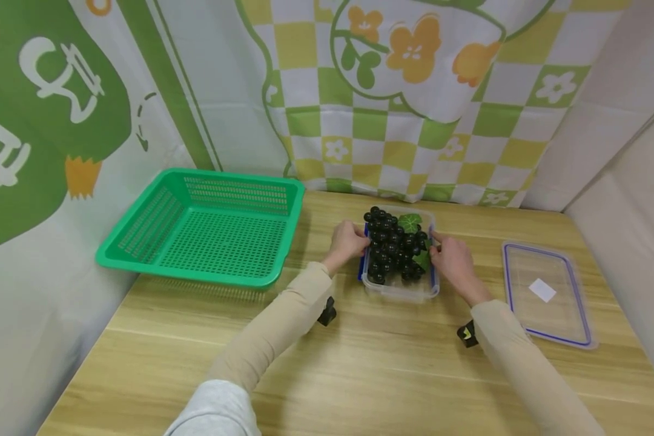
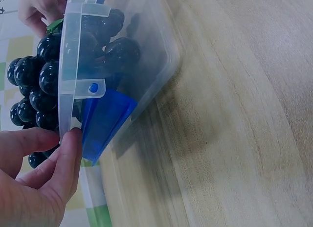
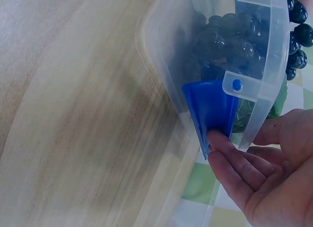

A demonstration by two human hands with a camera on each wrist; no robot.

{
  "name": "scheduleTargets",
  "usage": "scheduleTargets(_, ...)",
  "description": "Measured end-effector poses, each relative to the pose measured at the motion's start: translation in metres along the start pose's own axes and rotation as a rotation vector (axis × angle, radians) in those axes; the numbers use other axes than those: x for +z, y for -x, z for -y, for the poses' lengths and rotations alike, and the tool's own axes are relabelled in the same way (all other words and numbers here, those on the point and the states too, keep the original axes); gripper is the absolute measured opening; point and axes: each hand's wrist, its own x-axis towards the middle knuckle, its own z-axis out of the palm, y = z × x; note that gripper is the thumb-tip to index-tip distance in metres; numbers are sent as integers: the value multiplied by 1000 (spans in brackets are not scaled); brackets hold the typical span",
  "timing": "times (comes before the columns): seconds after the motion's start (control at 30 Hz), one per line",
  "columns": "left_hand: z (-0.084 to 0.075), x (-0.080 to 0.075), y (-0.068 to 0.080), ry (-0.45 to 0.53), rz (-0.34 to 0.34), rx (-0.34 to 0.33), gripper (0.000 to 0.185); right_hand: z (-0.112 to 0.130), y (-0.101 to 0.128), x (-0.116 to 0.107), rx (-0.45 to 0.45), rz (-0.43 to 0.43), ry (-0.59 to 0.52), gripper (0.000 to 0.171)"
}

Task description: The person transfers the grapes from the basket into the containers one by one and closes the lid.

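A clear plastic food container (image 1: 398,292) with blue side latches stands on the table, filled with a bunch of black grapes (image 1: 387,242) that has green leaves (image 1: 410,223) and rises above the rim. On its left side my left hand (image 1: 346,245) pinches the rim, thumb inside and fingers outside, beside a hanging blue latch (image 2: 105,124). Opposite, my right hand (image 1: 453,263) grips the right rim; in the right wrist view its fingertips touch another lowered blue latch (image 3: 212,109), and the thumb is partly behind the wall.
A green plastic basket (image 1: 261,281) stands at the left rear of the wooden table (image 1: 381,375). To the right lies the container's clear lid (image 1: 556,315) with a blue seal and a white label (image 1: 542,290). A patterned curtain (image 1: 354,139) hangs behind.
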Motion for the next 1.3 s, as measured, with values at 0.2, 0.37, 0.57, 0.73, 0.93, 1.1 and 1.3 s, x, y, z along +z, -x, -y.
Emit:
scheduleTargets(0.2, -7, 2, 8, 46, -6, -60, 13, -2, 0, -2, 0, 21, -10, 44)
scheduleTargets(0.37, -8, 5, 5, 64, -2, -85, 13, -4, 2, -4, 15, 30, -28, 44)
scheduleTargets(0.57, -7, 10, 3, 148, 10, -122, 14, -8, 5, -4, 43, 39, -45, 45)
scheduleTargets(0.73, -7, 13, 1, 171, 28, -143, 14, -10, 6, -5, 50, 32, -40, 45)
scheduleTargets(0.93, -6, 13, 3, 226, 34, -155, 17, -10, 5, -5, 43, 27, -44, 45)
scheduleTargets(1.1, -5, 11, 4, 252, 35, -151, 19, -8, 5, -6, 44, 40, -79, 44)
scheduleTargets(1.3, -3, 5, 3, 266, 35, -141, 20, -19, 4, -13, 42, 90, -172, 44)
